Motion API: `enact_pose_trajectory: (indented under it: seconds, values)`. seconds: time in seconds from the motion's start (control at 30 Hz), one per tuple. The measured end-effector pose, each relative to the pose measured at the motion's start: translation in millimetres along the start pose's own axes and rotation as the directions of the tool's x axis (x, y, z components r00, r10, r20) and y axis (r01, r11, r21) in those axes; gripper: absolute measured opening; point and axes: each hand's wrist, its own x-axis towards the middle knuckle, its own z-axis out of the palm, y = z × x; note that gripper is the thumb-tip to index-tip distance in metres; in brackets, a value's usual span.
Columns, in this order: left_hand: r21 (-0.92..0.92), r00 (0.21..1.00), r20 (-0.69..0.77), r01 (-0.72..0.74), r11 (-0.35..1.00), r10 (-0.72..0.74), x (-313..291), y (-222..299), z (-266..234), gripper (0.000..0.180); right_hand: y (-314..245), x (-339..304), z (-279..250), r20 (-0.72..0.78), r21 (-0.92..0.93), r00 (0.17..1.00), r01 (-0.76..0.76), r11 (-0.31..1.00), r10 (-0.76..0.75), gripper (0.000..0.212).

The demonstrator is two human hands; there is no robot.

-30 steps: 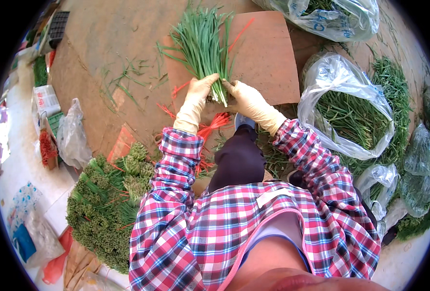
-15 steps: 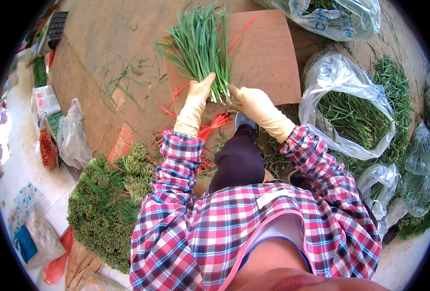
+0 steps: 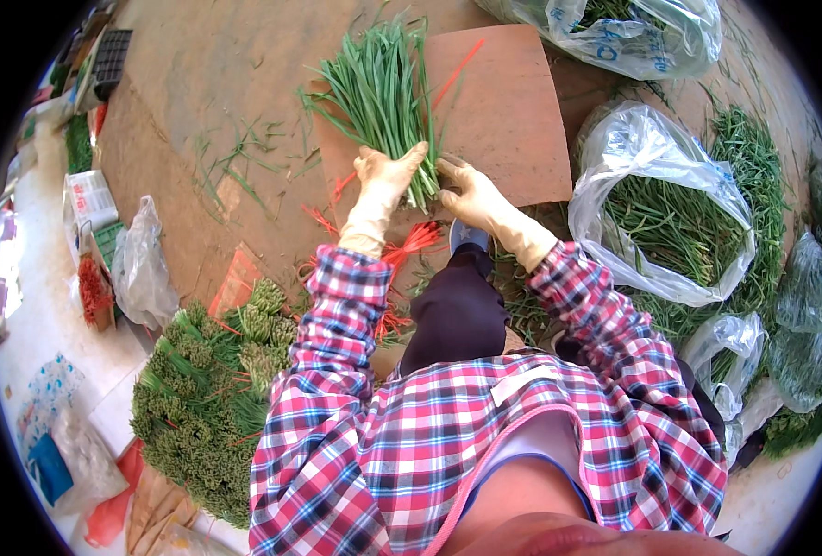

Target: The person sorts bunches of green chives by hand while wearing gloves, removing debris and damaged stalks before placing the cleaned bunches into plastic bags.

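A fan of long green chive-like stalks [image 3: 378, 93] lies on a brown cardboard sheet [image 3: 508, 111] in front of me. My left hand [image 3: 385, 173], in a cream rubber glove, grips the cut ends of the bunch from the left. My right hand [image 3: 471, 190], gloved the same way, presses against the same ends from the right. A thin red band [image 3: 455, 63] lies across the cardboard by the bunch. More red bands [image 3: 411, 239] lie under my left wrist.
A heap of tied green bundles [image 3: 216, 398] sits at lower left. Clear plastic bags of loose greens [image 3: 670, 222] stand at right, another bag [image 3: 633, 28] at the top. Loose stalks lie scattered on the brown ground [image 3: 207, 102]. Packets and bags [image 3: 138, 264] lie on the left.
Both hands have kept hold of the bunch's ends. The right hand has slid a little lower and rightward along them; the stalks have shifted slightly.
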Motion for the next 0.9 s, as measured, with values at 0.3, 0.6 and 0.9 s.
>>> enact_pose_trajectory:
  seconds: [0.3, 0.6, 0.9]
  values:
    - [0.058, 0.951, -0.260, -0.155, 0.986, 0.165, -10.4, -12.9, 34.9, 0.103, 5.4, 15.5, 17.6, 0.212, 0.144, 0.971, 0.082, 0.986, -0.111, 0.049]
    - [0.535, 0.979, -0.109, -0.088, 0.840, 0.172, 33.1, -56.0, 19.5, 0.121, 15.3, -16.9, 11.3, 0.177, -0.048, 0.968, 0.189, 0.981, -0.177, 0.047]
    - [0.144, 0.379, 0.187, -0.923, 0.356, 0.906, -56.6, 56.1, 14.3, 0.076, 153.2, -265.3, -190.8, 0.057, -0.398, 0.808, -0.521, 0.755, 0.587, 0.027]
